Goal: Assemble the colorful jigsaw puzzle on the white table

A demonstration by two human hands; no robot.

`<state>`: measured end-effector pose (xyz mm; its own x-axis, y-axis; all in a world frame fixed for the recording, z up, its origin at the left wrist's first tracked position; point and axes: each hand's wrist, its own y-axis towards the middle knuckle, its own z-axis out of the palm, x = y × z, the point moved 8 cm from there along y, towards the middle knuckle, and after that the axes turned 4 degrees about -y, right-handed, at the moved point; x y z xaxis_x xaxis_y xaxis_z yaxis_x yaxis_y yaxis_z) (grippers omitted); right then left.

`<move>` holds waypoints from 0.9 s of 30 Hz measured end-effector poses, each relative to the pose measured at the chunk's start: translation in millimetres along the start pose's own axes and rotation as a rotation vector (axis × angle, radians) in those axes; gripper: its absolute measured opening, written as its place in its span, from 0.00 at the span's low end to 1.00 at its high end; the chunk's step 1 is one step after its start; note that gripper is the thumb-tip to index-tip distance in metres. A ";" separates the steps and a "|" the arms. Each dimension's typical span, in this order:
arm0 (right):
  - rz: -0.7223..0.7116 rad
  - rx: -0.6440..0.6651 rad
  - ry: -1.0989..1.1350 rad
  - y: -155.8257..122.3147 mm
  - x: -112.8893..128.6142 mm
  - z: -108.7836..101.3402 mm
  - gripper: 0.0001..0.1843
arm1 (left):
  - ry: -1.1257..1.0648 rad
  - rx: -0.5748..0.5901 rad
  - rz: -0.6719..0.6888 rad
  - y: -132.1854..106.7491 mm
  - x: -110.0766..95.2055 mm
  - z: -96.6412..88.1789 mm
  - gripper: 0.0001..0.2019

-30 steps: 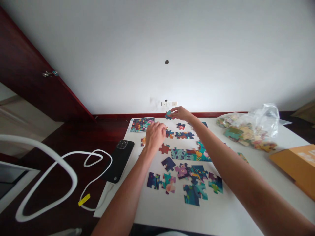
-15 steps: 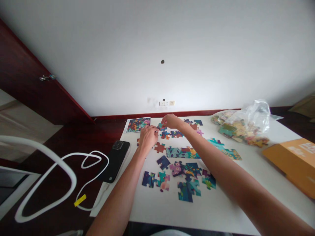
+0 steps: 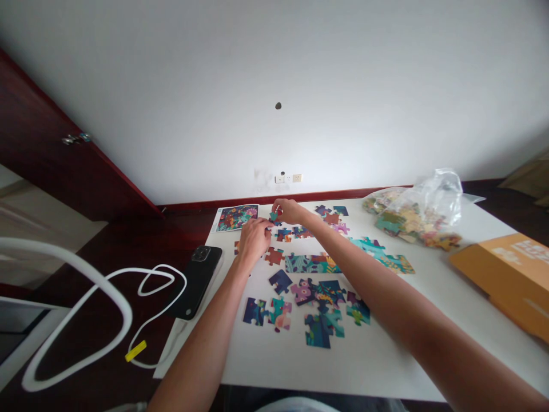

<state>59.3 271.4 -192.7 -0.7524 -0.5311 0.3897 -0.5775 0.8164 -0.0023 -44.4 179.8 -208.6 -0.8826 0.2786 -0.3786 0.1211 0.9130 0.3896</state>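
Observation:
At the far side of the white table, my right hand (image 3: 288, 210) pinches a teal jigsaw puzzle piece (image 3: 274, 216) with a little red on it. My left hand (image 3: 254, 236) is beside it on the left, its fingers bent and closed at the edge of a dark blue piece that they partly hide. Just below the hands lie an orange-and-blue piece (image 3: 283, 234) and a brown piece (image 3: 274, 256). A joined strip (image 3: 311, 264) of leafy pieces runs across the middle, partly behind my right forearm. Nearer me lies a joined cluster (image 3: 321, 293).
The printed puzzle picture (image 3: 237, 218) lies at the back left. A black phone (image 3: 199, 280) rests at the left edge near a white cable (image 3: 163, 312). On the right are a clear bag (image 3: 418, 220) of pieces and an orange box (image 3: 510, 274). The wall stands behind the table.
My right hand has moved slightly left, closer to my left hand, and the teal piece now shows in its fingers. The whole view has shifted a little.

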 end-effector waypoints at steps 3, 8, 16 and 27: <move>0.008 -0.065 0.049 0.9 -5.9 -6.4 0.23 | -0.023 -0.013 0.021 0.2 -2.2 -2.3 0.14; -0.018 -0.181 0.139 -4.7 -10.4 -49.1 0.27 | -0.033 0.042 0.101 -4.1 -12.6 2.6 0.17; 0.020 -0.126 0.066 -94.3 -20.9 -123.8 0.23 | -0.061 0.127 0.112 -4.7 -15.2 8.9 0.15; 0.338 0.135 0.103 -318.9 -121.9 -42.3 0.21 | -0.410 0.072 0.092 -4.7 -24.1 2.7 0.12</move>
<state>348.6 85.4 -200.5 -0.8758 -0.2054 0.4368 -0.3436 0.9008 -0.2654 -22.5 169.7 -203.6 -0.6145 0.4424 -0.6532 0.2355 0.8931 0.3833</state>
